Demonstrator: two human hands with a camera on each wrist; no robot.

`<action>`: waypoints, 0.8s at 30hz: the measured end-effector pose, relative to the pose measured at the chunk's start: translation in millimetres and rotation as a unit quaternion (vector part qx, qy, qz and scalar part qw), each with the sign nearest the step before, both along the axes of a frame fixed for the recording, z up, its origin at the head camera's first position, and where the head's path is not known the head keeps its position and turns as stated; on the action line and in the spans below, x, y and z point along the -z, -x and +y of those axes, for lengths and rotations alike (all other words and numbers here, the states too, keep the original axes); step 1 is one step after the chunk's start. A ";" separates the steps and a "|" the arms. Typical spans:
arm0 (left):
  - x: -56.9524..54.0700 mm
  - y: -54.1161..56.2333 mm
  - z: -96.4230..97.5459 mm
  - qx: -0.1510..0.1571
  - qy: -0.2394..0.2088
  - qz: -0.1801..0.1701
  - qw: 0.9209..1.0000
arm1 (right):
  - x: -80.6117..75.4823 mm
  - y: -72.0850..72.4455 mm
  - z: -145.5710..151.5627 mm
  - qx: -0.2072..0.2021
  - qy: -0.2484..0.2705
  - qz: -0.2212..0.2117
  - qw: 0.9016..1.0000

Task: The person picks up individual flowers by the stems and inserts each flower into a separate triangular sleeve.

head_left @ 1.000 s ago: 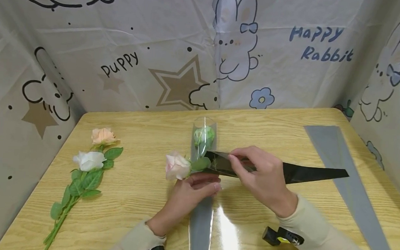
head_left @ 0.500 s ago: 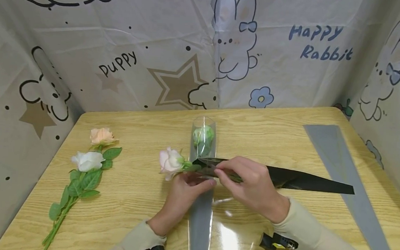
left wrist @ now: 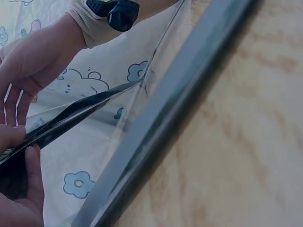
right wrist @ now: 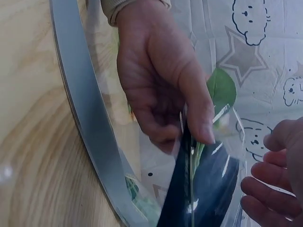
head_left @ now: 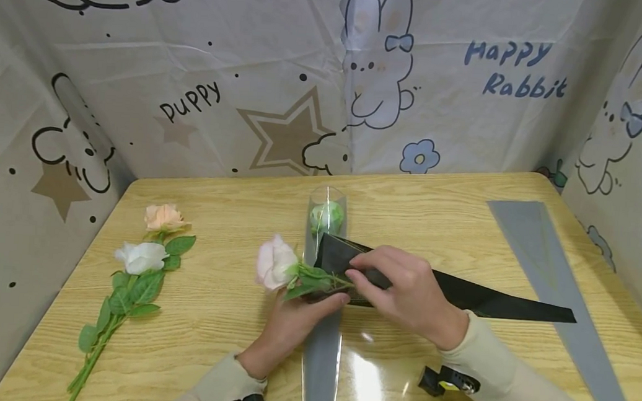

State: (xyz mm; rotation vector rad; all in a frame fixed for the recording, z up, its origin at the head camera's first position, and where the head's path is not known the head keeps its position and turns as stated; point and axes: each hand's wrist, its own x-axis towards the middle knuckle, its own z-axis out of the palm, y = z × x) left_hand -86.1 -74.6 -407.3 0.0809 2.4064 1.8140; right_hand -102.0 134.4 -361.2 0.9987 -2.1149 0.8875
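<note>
In the head view my left hand (head_left: 294,323) grips the mouth end of a black flower sleeve with a clear front (head_left: 493,298), thumb on top. A pale pink rose (head_left: 276,262) pokes out of this mouth to the left, its leaves by my thumb and its stem running into the sleeve. My right hand (head_left: 404,287) lies over the sleeve, thumb and index finger pinching its clear film near the stem; the exact contact is hard to see. Beneath, a grey sleeve (head_left: 322,365) holds a green-white rose (head_left: 327,216). The left wrist view shows the black sleeve (left wrist: 80,111) edge-on.
At the left of the table (head_left: 221,355) lie a peach rose (head_left: 164,218) and a white rose (head_left: 140,258) with leafy stems. Another grey sleeve (head_left: 570,317) lies at the right. Printed cloth (head_left: 225,51) stands behind the table and along its sides.
The black sleeve's mouth first dipped, then tilted up and turned broader to view; its tail end swung toward me. The pink rose shifted slightly left, and my right hand moved a little left.
</note>
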 end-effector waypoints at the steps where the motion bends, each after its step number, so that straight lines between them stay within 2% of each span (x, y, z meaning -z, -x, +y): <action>1: -0.4 -0.7 0.2 0.001 0.007 0.002 1.000 | 0.2 1.3 1.1 0.006 0.003 0.000 1.000; 5: -0.7 -3.2 0.4 0.022 0.020 0.005 1.000 | 1.0 6.0 5.0 0.036 0.019 -0.013 0.999; 9: 0.7 -4.2 0.5 0.063 0.006 0.008 0.998 | 1.8 8.3 6.9 0.059 0.023 -0.053 0.997; 14: 1.8 -4.5 0.5 0.121 -0.030 0.023 0.992 | 3.7 9.5 6.7 0.051 0.002 -0.096 0.994; 18: 2.3 -4.1 0.3 0.152 -0.050 0.035 0.987 | 3.6 8.8 6.5 0.039 -0.006 -0.118 0.992; 20: 2.6 -3.6 0.4 0.155 -0.053 0.035 0.986 | 2.3 8.2 7.0 0.039 -0.006 -0.125 0.991; 24: 3.4 -2.5 0.5 0.125 -0.038 0.019 0.991 | -0.4 7.2 8.6 0.042 0.003 -0.122 0.992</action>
